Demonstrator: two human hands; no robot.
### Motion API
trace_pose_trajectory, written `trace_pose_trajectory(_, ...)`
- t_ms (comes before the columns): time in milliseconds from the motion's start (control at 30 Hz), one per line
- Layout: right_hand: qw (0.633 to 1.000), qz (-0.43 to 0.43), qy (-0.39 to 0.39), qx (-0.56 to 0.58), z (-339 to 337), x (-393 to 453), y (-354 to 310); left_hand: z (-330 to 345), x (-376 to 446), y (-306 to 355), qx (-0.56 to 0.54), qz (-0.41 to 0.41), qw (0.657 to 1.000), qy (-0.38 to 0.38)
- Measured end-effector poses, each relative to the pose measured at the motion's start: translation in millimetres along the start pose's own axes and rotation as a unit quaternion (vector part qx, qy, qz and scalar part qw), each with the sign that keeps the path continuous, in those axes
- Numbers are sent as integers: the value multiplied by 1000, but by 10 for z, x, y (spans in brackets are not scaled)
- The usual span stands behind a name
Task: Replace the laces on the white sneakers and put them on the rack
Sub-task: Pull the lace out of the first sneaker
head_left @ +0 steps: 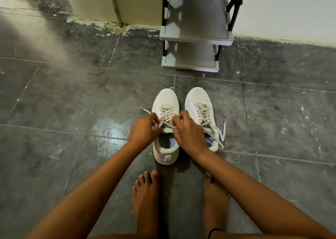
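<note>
- Your left hand and right hand each have fingers pinched on a strand of the cream lace over the left sneaker.
- The right sneaker sits just beside it, lace ends loose on the floor.
- The rack stands far, beyond the toes.
- Uneven pulling could skew the lacing or drag the sneaker sideways.
</note>
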State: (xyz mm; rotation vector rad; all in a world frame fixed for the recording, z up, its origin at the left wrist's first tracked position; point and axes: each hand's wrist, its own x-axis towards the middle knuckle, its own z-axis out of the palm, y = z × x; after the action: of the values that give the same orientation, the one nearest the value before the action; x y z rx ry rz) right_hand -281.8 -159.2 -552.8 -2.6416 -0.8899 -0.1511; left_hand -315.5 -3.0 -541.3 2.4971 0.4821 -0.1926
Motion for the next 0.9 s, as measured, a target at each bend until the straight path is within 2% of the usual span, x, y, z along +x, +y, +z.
trace_pose_trajectory(67, 998, -35, 14, -42, 10, -8, 14, -1, 17, -31, -10, 9, 1000, 3)
trace_pose_trajectory(267, 989, -65, 23, -128, 71, 24, -37, -14, 35, -134, -51, 33, 998, -13)
trace_pose_trajectory(333, 999, -9, 7, -47, 42, 129, -79, 21, 36, -142, -50, 33, 998, -8)
trace_pose_trajectory(367, 996, 63, -34, 47, 18, 202, -116, 39, 29, -138, -37, 35, 999, -2)
trace_pose_trajectory(400, 966, 167, -79, 184, -20, 279, -161, 57, 25, -133, -20, 37, 999, 3)
trace_pose_trajectory(433, 892, 263, -124, 345, -59, 333, -212, 73, 16, -131, -6, 36, 999, 4)
trace_pose_trajectory(467, 808, 320, -142, 473, -76, 366, -224, 83, 10, -120, 2, 36, 999, 3)
trace_pose_trajectory(500, 761, 344, -148, 530, -80, 380, -219, 87, 7, -112, 5, 37, 999, 0)
trace_pose_trajectory(533, 762, 342, -155, 527, -113, 382, -210, 92, 8, -100, 6, 38, 999, -4)
trace_pose_trajectory(567, 817, 308, -158, 461, -144, 385, -167, 96, 10, -95, 8, 39, 999, -7)
trace_pose_trajectory(600, 899, 239, -160, 330, -169, 380, -99, 99, 12, -93, 11, 38, 999, -10)
trace_pose_trajectory(633, 960, 155, -165, 164, -214, 375, -48, 99, 14, -89, 11, 37, 999, -12)
trace_pose_trajectory(667, 983, 67, -168, 20, -272, 366, -22, 101, 17, -88, 10, 36, 999, -15)
trace_pose_trajectory(700, 982, -10, -172, -82, -311, 363, -25, 99, 19, -89, 8, 36, 999, -18)
trace_pose_trajectory(733, 973, -62, -175, -138, -310, 362, -42, 96, 24, -93, 7, 36, 999, -20)
trace_pose_trajectory(767, 969, -83, -176, -151, -303, 359, -67, 92, 27, -95, 9, 37, 999, -21)
trace_pose_trajectory(800, 978, -65, -166, -111, -294, 365, -76, 84, 27, -94, 16, 37, 999, -20)
trace_pose_trajectory(833, 987, 3, -157, -19, -298, 387, -93, 75, 17, -93, 28, 35, 999, -19)
trace_pose_trajectory(867, 975, 95, -163, 113, -294, 413, -101, 73, 5, -88, 38, 34, 999, -18)
trace_pose_trajectory(900, 928, 186, -178, 270, -298, 441, -107, 76, -6, -83, 45, 32, 998, -14)
